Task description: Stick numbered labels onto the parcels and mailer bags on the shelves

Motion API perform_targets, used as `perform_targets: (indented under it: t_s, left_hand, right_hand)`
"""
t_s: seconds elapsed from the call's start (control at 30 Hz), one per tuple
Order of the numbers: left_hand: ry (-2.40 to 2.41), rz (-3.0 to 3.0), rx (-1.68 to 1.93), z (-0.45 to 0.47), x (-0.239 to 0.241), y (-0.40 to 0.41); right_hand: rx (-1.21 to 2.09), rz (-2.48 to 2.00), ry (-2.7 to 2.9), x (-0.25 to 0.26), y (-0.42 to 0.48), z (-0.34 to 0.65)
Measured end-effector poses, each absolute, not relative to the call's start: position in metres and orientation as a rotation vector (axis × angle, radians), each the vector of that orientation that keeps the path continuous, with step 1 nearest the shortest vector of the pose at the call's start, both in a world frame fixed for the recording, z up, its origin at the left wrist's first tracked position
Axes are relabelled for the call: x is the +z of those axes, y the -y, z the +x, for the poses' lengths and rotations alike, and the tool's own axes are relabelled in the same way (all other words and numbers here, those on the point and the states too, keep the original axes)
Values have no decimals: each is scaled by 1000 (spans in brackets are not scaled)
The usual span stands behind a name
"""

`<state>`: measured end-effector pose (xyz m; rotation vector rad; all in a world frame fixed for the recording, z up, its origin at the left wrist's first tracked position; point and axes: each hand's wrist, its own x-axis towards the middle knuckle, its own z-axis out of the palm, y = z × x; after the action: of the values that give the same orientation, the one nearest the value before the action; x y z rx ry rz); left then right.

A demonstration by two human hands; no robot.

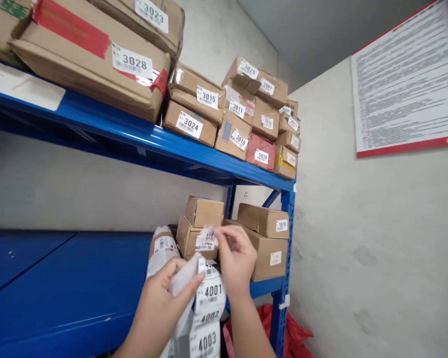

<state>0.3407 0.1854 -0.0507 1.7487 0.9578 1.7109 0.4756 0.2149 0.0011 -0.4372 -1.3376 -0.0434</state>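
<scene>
My left hand (164, 301) is closed on a strip of printed labels (209, 323), thumb over its top end. The strip hangs down in folds and shows 4001, 4002 and 4003 with barcodes. Between the thumb and fingers of my right hand (237, 256) is a single label (208, 235), blurred, held above the strip. Behind it, partly covered, a cardboard box (190, 238) with its own label stands on the lower shelf, and a smaller box (205, 211) rests on top of that one.
Labelled cardboard boxes (93, 59) line the upper blue shelf (134, 144). Two stacked boxes (271, 253) stand by the right upright (286, 214). A wrapped parcel (163, 243) lies left of the middle boxes. Red fabric (289, 328) sits below; a printed notice (408, 82) hangs on the right wall.
</scene>
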Motion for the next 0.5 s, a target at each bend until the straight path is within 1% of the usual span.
perform_targets:
  t_s: [0.07,0.2,0.37,0.5]
  left_hand:
    - [-965,1859,1667,340,-54,-182]
    - [-980,1920,1699,335,-63,-182]
    - [-922,2030,1744,326,-69,-182]
    - [-938,1929,1826,321,-73,-175]
  right_hand:
    - [-90,-451,1308,19,-233,484]
    - [-203,-580,1453,39,-261,496]
    - [-411,-632,1477,39,-266,500]
    - [-509,-668,1507,38,-267,503]
